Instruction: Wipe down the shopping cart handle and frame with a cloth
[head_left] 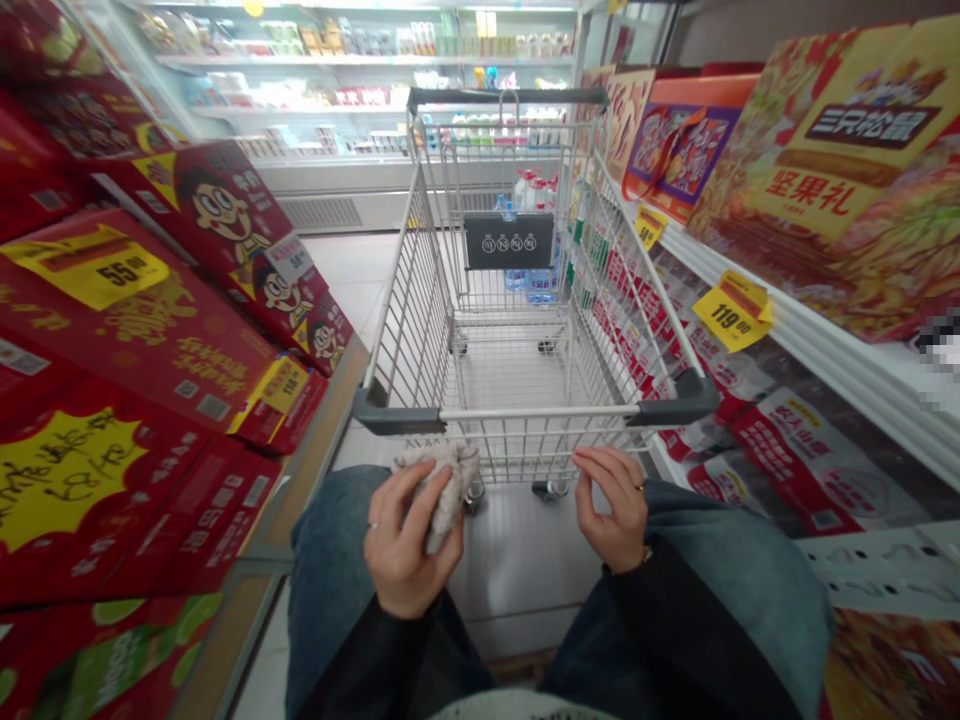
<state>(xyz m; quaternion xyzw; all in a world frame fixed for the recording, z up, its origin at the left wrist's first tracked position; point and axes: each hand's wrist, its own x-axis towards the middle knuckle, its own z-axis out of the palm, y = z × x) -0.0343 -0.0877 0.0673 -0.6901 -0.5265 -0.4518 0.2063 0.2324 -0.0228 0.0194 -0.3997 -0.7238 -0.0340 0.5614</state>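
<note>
My left hand [409, 540] is shut on a crumpled beige cloth [448, 490], which sticks out above my fingers. My right hand [615, 505] holds nothing, its fingers loosely curled and apart, and hangs just below the grey handle of a wire shopping cart [532, 412]. Neither hand touches the cart. Near the cart's far end stand several water bottles [525, 280] and white bottles [531, 190], partly hidden by the wire mesh and a black sign [508, 241].
Stacked red snack boxes [127, 340] line the left side. Gift boxes [825, 170] stand on a white shelf [847, 340] to the right, with yellow price tags. A refrigerated display case [352, 130] stands ahead, beyond a tiled floor [517, 570].
</note>
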